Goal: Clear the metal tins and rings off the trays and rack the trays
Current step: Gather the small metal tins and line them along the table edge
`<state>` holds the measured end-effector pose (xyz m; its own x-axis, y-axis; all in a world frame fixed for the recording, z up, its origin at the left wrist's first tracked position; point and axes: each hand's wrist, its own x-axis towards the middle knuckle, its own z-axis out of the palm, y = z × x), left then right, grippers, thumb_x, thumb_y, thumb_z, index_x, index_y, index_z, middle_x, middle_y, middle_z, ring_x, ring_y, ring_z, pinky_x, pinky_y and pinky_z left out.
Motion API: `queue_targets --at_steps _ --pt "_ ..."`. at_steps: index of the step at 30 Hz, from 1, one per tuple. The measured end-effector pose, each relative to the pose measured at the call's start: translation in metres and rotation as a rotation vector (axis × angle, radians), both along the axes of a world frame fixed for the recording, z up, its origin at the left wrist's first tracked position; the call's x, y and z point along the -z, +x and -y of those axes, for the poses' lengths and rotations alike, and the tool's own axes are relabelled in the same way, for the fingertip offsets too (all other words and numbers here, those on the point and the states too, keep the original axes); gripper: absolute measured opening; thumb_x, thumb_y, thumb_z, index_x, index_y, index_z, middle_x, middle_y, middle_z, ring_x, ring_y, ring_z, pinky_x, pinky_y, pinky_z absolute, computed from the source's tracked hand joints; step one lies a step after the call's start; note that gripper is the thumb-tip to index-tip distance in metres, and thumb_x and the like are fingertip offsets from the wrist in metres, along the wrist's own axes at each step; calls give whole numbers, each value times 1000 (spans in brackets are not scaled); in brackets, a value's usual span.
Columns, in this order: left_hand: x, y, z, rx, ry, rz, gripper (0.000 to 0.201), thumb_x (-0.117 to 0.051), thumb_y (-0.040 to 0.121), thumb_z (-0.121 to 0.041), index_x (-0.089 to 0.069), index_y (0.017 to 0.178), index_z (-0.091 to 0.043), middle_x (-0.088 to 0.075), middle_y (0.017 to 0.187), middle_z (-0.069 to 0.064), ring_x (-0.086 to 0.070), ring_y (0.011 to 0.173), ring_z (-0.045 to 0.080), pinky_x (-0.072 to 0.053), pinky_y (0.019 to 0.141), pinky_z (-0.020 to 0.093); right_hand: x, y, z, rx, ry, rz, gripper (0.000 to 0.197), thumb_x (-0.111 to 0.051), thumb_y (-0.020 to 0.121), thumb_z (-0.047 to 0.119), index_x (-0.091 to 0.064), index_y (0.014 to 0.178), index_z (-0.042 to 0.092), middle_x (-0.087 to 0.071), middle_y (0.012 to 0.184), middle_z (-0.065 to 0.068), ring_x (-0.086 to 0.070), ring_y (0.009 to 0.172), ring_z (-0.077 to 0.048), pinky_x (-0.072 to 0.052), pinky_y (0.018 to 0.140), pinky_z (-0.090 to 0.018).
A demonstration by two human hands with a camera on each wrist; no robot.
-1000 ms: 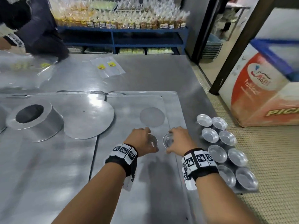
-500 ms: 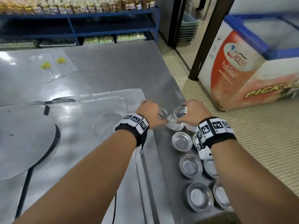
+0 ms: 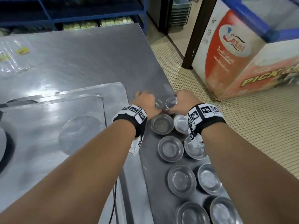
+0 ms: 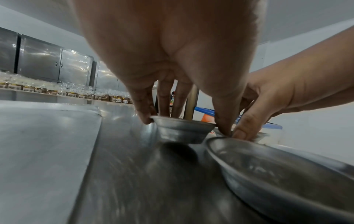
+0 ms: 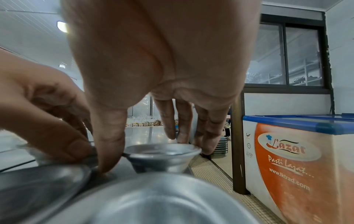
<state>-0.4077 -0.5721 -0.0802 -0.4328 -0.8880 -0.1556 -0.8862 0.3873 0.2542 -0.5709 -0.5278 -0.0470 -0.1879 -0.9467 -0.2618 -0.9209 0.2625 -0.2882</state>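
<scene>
My left hand [image 3: 148,102] pinches a small metal tin [image 3: 158,103] by its rim, seen close in the left wrist view as the tin [image 4: 182,131] between thumb and fingers [image 4: 145,118]. My right hand [image 3: 181,101] holds a second tin [image 3: 171,101] the same way; in the right wrist view that tin [image 5: 161,157] is low over the steel table. Both tins are at the far end of two rows of several tins [image 3: 162,124] along the table's right edge. The stacked trays [image 3: 113,94] lie to the left, with a flat metal disc [image 3: 80,135] on top.
The table's right edge drops to a tiled floor [image 3: 242,126]. An orange and white chest freezer [image 3: 234,54] and a dark post [image 3: 194,38] stand beyond it. Clear plastic bags [image 3: 14,57] lie at the far left, in front of blue shelving [image 3: 80,15].
Both hands lifted a tin each off the tray and carried them right, to the far end of the tin rows. My view has swung right and down.
</scene>
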Motion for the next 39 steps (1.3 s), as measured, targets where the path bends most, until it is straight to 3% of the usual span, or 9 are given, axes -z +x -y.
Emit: queue_targets --at_steps 3,6,10,15,18,20,24,30,39 --pt "11 -3 1 18 -60 -10 59 -61 82 -60 -60 116 -11 -58 116 10 -52 112 31 -37 101 39 9 -2 3 -18 -13 13 75 -89 56 45 -64 117 8 -67 108 -8 -63 100 -27 -55 86 -40" --pt "16 -3 1 1 -86 -41 67 -56 80 -63 -57 124 -12 -57 123 10 -49 117 30 -33 105 38 10 -3 2 -27 -47 24 90 -89 57 45 -54 133 12 -62 123 -8 -58 112 -28 -51 94 -42" --pt "12 4 -8 -32 -64 -61 82 -43 71 -73 -56 125 -13 -57 124 9 -47 119 31 -35 102 39 8 0 -7 -4 -71 1 86 -84 66 48 -49 137 15 -54 127 -10 -52 117 -29 -49 96 -43" --pt "-10 28 -28 -30 -56 -98 60 -59 87 -53 -55 128 -10 -58 125 12 -51 117 33 -36 106 39 -5 16 -27 32 -133 -74 64 -75 76 39 -53 131 15 -52 123 -10 -48 117 -31 -49 91 -41" --pt "-25 53 -45 -40 3 -138 41 -57 83 -44 -61 108 -11 -67 105 12 -60 104 35 -48 92 38 -19 40 -44 4 -151 -79 64 -74 74 37 -52 132 22 -55 112 -7 -52 109 -29 -51 84 -38" --pt "-34 74 -60 -57 37 -148 36 -57 84 -39 -62 106 -11 -68 103 12 -61 103 35 -53 87 41 -29 62 -56 -25 -146 -76 56 -72 71 38 -57 123 23 -59 110 -6 -58 101 -28 -53 83 -40" --pt "-57 125 -99 -97 63 -138 37 -63 89 -35 -64 117 -12 -68 113 8 -63 107 30 -54 90 41 -49 113 -88 -75 -99 -67 37 -74 79 33 -63 110 17 -65 104 -4 -64 98 -24 -52 86 -34" --pt "-82 238 -168 -140 159 -84 38 -67 87 -38 -67 113 -11 -70 108 8 -64 104 29 -53 91 39 -74 225 -144 -181 -1 -34 47 -73 75 35 -63 119 20 -66 116 -6 -63 107 -26 -53 92 -40" --pt "-93 445 -290 -406 176 -42 37 -66 89 -42 -69 116 -18 -69 116 5 -63 105 24 -54 91 38 -75 415 -230 -405 54 6 45 -73 80 31 -61 123 24 -61 126 -2 -62 111 -23 -50 95 -35"
